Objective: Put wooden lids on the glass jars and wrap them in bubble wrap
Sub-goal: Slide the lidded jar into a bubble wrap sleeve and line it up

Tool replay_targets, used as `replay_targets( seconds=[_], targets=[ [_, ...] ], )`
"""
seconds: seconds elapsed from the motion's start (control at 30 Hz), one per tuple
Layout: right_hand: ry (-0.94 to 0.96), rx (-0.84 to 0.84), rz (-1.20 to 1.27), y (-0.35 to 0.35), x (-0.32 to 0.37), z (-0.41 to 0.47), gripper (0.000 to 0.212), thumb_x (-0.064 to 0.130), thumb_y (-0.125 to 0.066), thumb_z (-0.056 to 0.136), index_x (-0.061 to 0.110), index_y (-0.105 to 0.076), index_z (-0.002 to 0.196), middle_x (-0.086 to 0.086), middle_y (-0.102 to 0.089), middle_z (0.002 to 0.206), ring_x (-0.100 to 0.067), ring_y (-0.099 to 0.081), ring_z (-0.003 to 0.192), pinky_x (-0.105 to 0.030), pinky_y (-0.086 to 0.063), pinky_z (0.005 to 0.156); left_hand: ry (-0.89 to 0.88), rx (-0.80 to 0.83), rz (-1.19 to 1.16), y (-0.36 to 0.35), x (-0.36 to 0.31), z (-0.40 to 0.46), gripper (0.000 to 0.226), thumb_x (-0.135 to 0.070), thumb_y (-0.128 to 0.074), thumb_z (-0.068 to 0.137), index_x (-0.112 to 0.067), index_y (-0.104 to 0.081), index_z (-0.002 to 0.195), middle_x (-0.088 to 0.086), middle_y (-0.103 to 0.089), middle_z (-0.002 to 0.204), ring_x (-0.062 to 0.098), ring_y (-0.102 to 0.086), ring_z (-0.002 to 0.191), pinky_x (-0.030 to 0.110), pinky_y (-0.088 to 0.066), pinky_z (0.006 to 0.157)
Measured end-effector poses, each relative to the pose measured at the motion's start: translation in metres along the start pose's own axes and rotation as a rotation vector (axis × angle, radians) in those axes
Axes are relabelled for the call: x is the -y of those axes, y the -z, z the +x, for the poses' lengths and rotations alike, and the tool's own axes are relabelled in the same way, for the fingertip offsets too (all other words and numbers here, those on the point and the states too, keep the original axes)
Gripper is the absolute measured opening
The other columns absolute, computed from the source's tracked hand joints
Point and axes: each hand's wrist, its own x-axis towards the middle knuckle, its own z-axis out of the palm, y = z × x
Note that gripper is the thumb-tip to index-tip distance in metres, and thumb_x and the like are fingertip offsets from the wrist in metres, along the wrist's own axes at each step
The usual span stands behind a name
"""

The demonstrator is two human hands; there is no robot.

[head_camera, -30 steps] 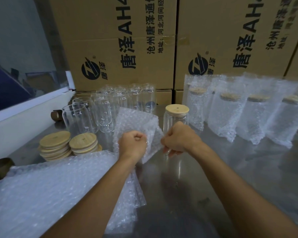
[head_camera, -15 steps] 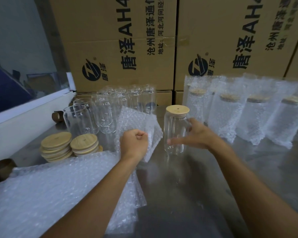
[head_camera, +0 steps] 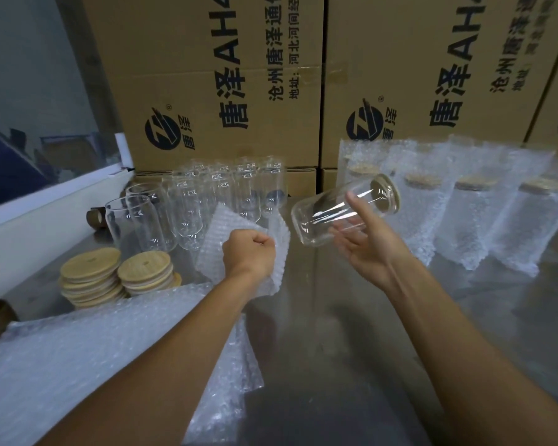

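Stacked cardboard boxes (head_camera: 207, 91) back our steel table (head_camera: 319, 317). Our right hand (head_camera: 366, 244) grips a lidded glass jar (head_camera: 339, 210) in the air, tilted with its wooden lid (head_camera: 388, 195) up and to the right. Our left hand (head_camera: 248, 252) is a closed fist clamped on a bubble wrap bag (head_camera: 219, 235), just left of the jar. Open jars (head_camera: 207, 201) stand behind it, 2 stacks of wooden lids (head_camera: 116, 273) lie left, and bubble wrap sheets (head_camera: 78, 365) lie nearest us. Wrapped jars (head_camera: 464, 207) line the right side.
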Motion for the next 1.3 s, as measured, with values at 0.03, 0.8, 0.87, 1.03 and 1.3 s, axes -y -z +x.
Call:
replay_targets(
  seconds=[0.03,0.8,0.87,1.03,1.3],
  targets=[
    [-0.066,0.046,0.041,-0.002,-0.002,-0.001,0.074,0.053,-0.081,0.062,0.013,-0.062,0.121,-0.007,-0.070,0.123,-0.023,-0.065,0.117,-0.039,-0.052,0.095,0.005,-0.005,-0.003,-0.002,0.000,0.001,0.024,-0.009,-0.066,0.083,-0.017,-0.070,0.061,0.004,-0.074,0.074,0.029,-0.072,0.075,0.034,-0.061,0.075],
    [-0.241,0.247,0.253,-0.030,-0.041,-0.001,0.081,0.047,-0.084,0.064,0.018,-0.041,0.126,-0.026,-0.065,0.126,-0.039,-0.072,0.103,-0.051,-0.060,0.082,-0.088,0.140,-0.228,-0.004,0.006,-0.004,0.021,-0.006,-0.083,0.078,-0.024,-0.076,0.069,0.002,-0.072,0.070,0.015,-0.066,0.067,0.031,-0.058,0.072],
    [-0.234,0.226,0.238,-0.027,-0.042,0.002,0.086,0.049,-0.084,0.064,0.018,-0.040,0.131,-0.025,-0.066,0.125,-0.037,-0.071,0.106,-0.051,-0.057,0.091,-0.068,0.174,-0.230,-0.003,0.008,-0.003,0.013,-0.007,-0.076,0.086,-0.019,-0.076,0.079,-0.004,-0.070,0.068,0.009,-0.064,0.062,0.024,-0.055,0.064],
    [-0.188,0.199,0.109,-0.017,-0.042,0.005,0.061,0.052,-0.081,0.067,0.024,-0.051,0.113,-0.016,-0.076,0.108,-0.030,-0.074,0.100,-0.047,-0.056,0.097,0.003,0.136,-0.218,0.006,0.011,0.001,0.015,-0.009,-0.064,0.095,-0.012,-0.072,0.082,-0.003,-0.062,0.060,0.006,-0.052,0.042,0.019,-0.045,0.043],
    [0.084,0.093,-0.170,-0.022,-0.043,-0.002,0.063,0.024,-0.092,0.068,0.021,-0.053,0.117,-0.006,-0.076,0.108,-0.016,-0.076,0.082,-0.026,-0.055,0.060,0.050,0.066,-0.225,0.013,0.011,0.001,0.015,-0.003,-0.061,0.091,-0.007,-0.072,0.082,-0.002,-0.059,0.052,0.007,-0.050,0.038,0.019,-0.043,0.042]
  ],
)
